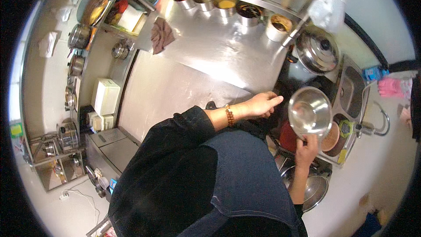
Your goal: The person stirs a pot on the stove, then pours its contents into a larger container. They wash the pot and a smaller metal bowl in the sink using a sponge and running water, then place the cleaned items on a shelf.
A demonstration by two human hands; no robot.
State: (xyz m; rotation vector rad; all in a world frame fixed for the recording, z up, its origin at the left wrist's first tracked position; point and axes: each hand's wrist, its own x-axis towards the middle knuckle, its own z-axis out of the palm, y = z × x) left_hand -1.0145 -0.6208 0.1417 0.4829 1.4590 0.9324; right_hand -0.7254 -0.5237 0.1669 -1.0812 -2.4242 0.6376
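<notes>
My right hand [306, 151] grips the near rim of a stainless steel bowl [310, 110], thumb and fingers pinching its edge; the bowl is tilted, its shiny inside facing me. My left hand [264, 104], with a brown bead bracelet at the wrist, hangs in the air left of the bowl, thumb out and fingers loosely curled, nothing in it. Below the bowl lies part of a red container [287, 136], and beside it a light brown round vessel [330, 136] stands in a sink basin.
A lidded steel pot [317, 51] stands beyond the bowl, near a second sink basin [351, 89] and a faucet [381, 125]. Several seasoning containers [249, 16] line the steel counter's back, with a brown cloth [161, 35] at left. A strainer [315, 191] is below my right forearm. Shelves [79, 82] hold pots.
</notes>
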